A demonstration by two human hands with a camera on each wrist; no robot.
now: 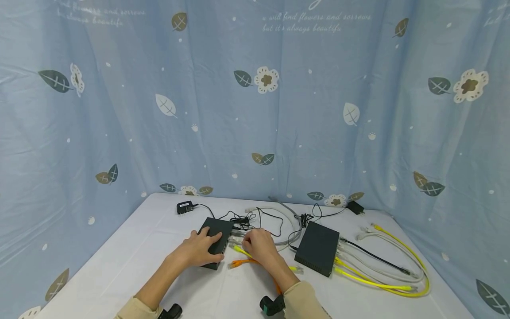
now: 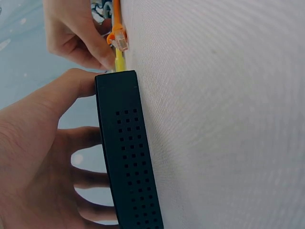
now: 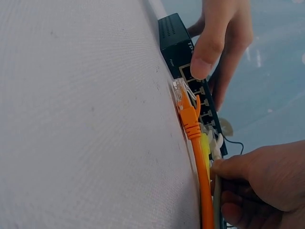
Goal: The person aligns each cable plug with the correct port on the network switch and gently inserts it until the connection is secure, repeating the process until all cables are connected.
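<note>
A black network switch [image 1: 217, 226] lies on the white table, its row of ports facing right. My left hand [image 1: 199, 248] rests on its top with fingers spread, the thumb over the port edge. Beside the ports, my right hand [image 3: 267, 181] pinches a pale grey network cable [image 3: 217, 195] close behind its plug, which is at the far end of the port row. Whether that plug is fully seated I cannot tell. A yellow cable [image 3: 205, 148] lies next to it near the ports. The orange cable [image 3: 190, 121], with a clear plug, lies loose in front of the switch.
To the right stands a second black switch [image 1: 318, 246] with yellow, white and black cables in its ports. A power adapter [image 1: 185, 207] sits at the back left, another adapter [image 1: 355, 207] at the back right. Coiled grey cable [image 1: 296, 221] lies between the switches. A blue curtain [image 1: 215, 133] hangs behind.
</note>
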